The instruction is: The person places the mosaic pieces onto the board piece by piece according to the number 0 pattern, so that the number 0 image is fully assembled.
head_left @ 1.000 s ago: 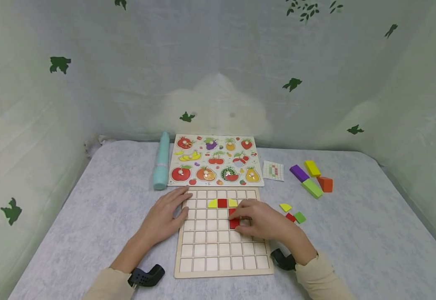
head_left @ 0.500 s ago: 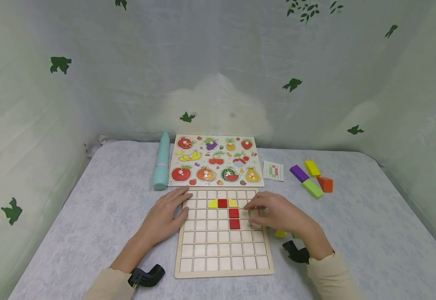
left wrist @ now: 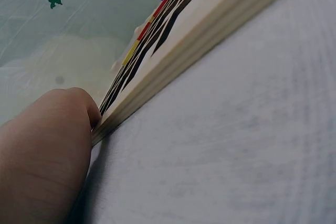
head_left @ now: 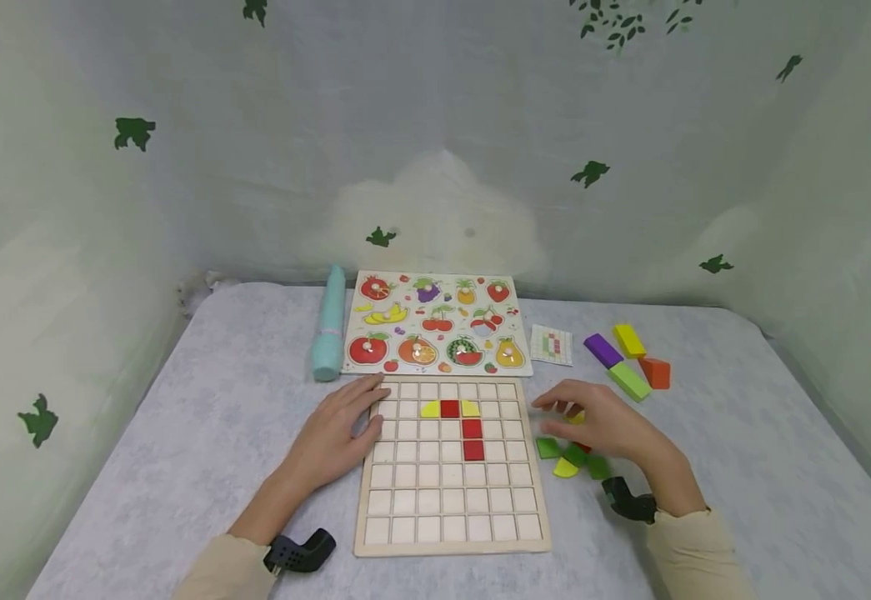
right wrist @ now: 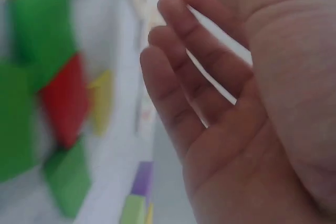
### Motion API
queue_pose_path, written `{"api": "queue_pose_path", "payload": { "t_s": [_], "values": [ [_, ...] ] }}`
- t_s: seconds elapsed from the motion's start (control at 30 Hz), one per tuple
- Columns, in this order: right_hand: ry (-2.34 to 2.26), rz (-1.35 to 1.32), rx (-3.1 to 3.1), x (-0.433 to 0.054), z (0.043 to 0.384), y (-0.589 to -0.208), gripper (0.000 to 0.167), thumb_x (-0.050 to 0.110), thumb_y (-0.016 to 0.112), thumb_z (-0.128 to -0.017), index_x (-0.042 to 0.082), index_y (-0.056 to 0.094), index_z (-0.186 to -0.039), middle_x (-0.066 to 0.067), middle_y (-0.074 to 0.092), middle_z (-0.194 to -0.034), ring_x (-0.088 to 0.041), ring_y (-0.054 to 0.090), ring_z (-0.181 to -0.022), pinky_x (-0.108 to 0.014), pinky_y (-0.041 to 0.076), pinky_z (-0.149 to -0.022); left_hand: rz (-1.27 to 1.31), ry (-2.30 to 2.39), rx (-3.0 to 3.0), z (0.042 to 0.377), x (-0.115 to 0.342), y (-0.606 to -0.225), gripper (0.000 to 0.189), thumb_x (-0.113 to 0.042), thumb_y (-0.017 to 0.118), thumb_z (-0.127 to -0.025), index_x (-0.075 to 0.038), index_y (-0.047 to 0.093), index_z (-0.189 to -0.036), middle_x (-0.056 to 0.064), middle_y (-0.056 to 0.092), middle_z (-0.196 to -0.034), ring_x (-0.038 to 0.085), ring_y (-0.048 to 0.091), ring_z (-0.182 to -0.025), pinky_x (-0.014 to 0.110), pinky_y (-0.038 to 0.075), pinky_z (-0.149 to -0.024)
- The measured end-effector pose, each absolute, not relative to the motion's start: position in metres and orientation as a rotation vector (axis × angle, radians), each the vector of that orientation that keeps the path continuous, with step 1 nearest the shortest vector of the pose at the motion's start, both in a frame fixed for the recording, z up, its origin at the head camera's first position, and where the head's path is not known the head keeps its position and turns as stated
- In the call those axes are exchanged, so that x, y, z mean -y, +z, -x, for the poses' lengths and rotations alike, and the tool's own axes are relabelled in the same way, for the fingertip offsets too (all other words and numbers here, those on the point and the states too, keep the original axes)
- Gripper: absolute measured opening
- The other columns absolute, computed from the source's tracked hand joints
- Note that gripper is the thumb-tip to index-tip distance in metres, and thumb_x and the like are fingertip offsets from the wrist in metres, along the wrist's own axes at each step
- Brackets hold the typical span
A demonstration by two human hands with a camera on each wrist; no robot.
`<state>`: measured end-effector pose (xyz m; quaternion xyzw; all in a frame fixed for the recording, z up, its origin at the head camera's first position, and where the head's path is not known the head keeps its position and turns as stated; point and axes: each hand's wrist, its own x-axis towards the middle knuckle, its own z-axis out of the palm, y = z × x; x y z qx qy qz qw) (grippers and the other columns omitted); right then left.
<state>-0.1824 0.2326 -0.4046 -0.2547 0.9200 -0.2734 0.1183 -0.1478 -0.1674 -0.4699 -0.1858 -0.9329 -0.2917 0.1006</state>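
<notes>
On a wooden grid board [head_left: 452, 549] sit red square tiles [head_left: 473, 451] and two yellow quarter-round tiles [head_left: 431, 409]. My left hand [head_left: 337, 435] rests along the board's left edge, fingers extended. Right of the board, my right hand [head_left: 606, 423] hangs over a loose group of tiles, its fingers loosely bent and holding nothing. That group has several green tiles [head_left: 548, 448], a yellow one [head_left: 566, 468] and a red tile [right wrist: 67, 100], partly hidden by the hand in the head view. In the right wrist view, the palm faces the tiles without touching them.
Behind the board lies a fruit peg puzzle [head_left: 435, 367], with a teal bottle-shaped object [head_left: 327, 329] on its left. A small pattern card [head_left: 552, 345] lies to its right. Further right are purple [head_left: 603, 351], yellow [head_left: 629, 341], light green [head_left: 630, 381] and orange [head_left: 656, 372] blocks.
My right hand has left the red tiles on the board and moved right, over the loose tiles. The left hand stays at the board's edge. The head view has shifted slightly.
</notes>
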Motion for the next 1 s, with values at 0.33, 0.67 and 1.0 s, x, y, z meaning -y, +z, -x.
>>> {"api": "queue_pose_path", "payload": {
  "t_s": [0.33, 0.67, 1.0],
  "values": [
    [-0.759, 0.79, -2.693, -0.269, 0.168, -0.413, 0.026, 0.018, 0.077, -0.093, 0.018, 0.075, -0.119, 0.006, 0.072, -0.115, -0.012, 0.062, -0.097, -0.027, 0.057, -0.083, 0.563, -0.839, 2.744, 0.148, 0.162, -0.47, 0.042, -0.018, 0.066, -0.097, -0.006, 0.065, -0.137, 0.011, 0.053, -0.155, 0.033, 0.048, -0.144, 0.058, 0.04, -0.116],
    [-0.621, 0.693, -2.726, -0.278, 0.163, -0.411, 0.031, 0.013, 0.08, -0.088, 0.023, 0.076, -0.117, 0.005, 0.071, -0.12, -0.019, 0.062, -0.109, -0.03, 0.057, -0.085, 0.543, -0.835, 2.774, 0.147, 0.167, -0.469, 0.045, -0.02, 0.066, -0.097, -0.007, 0.064, -0.14, 0.01, 0.051, -0.156, 0.031, 0.046, -0.146, 0.057, 0.038, -0.118],
    [-0.643, 0.746, -2.758, -0.265, 0.161, -0.411, 0.028, 0.021, 0.08, -0.09, 0.02, 0.076, -0.117, 0.012, 0.069, -0.109, -0.008, 0.056, -0.093, -0.025, 0.055, -0.08, 0.541, -0.841, 2.781, 0.147, 0.167, -0.469, 0.044, -0.022, 0.065, -0.098, -0.008, 0.064, -0.14, 0.01, 0.051, -0.157, 0.031, 0.045, -0.147, 0.056, 0.038, -0.119]
  ]
}}
